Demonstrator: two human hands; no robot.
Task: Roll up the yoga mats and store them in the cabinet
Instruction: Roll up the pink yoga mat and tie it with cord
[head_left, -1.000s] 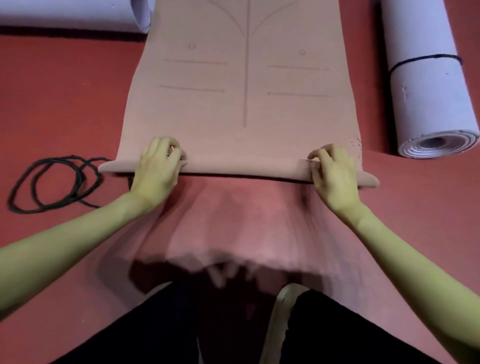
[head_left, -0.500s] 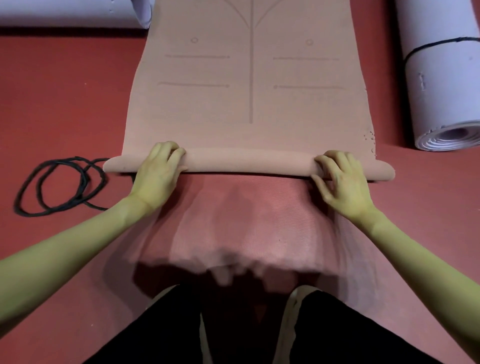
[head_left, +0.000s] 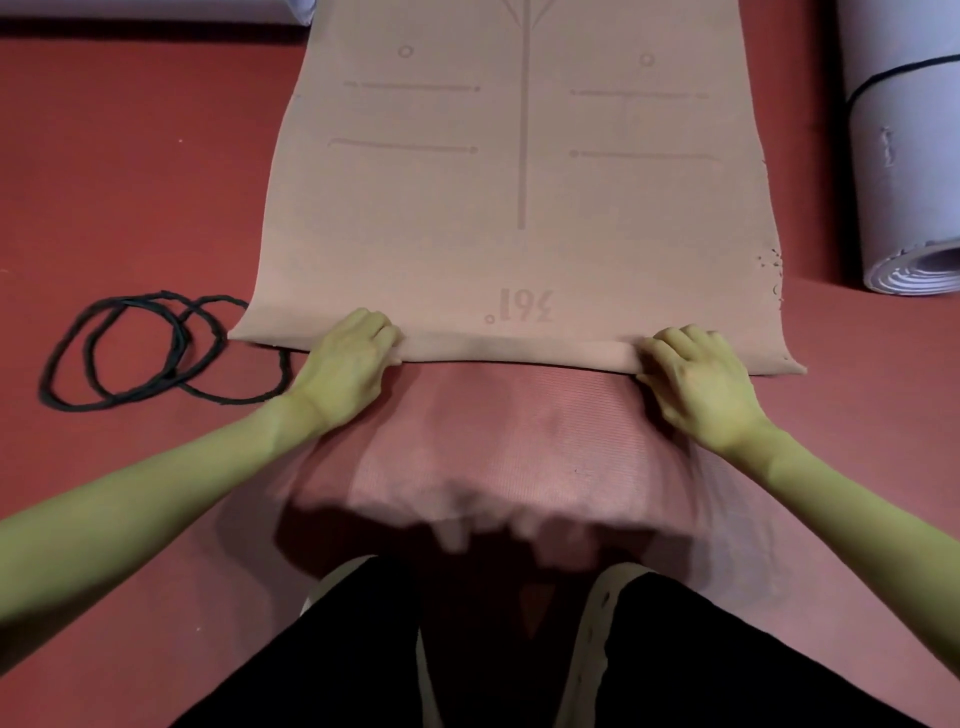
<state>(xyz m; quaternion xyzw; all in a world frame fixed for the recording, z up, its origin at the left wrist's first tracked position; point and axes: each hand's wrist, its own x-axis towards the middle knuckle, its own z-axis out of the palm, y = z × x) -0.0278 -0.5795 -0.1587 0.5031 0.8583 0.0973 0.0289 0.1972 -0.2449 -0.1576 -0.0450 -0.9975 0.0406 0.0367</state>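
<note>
A pink yoga mat (head_left: 524, 208) with printed guide lines lies flat on the red floor, stretching away from me. Its near edge (head_left: 519, 353) is turned over into a thin, flat fold, just below a "361°" print. My left hand (head_left: 348, 364) has its fingers curled over the left part of that fold. My right hand (head_left: 696, 384) grips the fold near its right end. A ribbed reddish surface (head_left: 519, 441) shows under the fold, blurred toward me.
A rolled lilac mat (head_left: 904, 182) bound by a black band lies at the right. Part of another lilac roll (head_left: 156, 8) shows at the top left. Black cord loops (head_left: 156, 353) lie left of the pink mat. My knees in black trousers (head_left: 519, 665) fill the bottom.
The rolled edge has flattened and thinned, and the "361°" print above it has come into sight. Both hands stay on the edge, with the right one slightly further in from the end.
</note>
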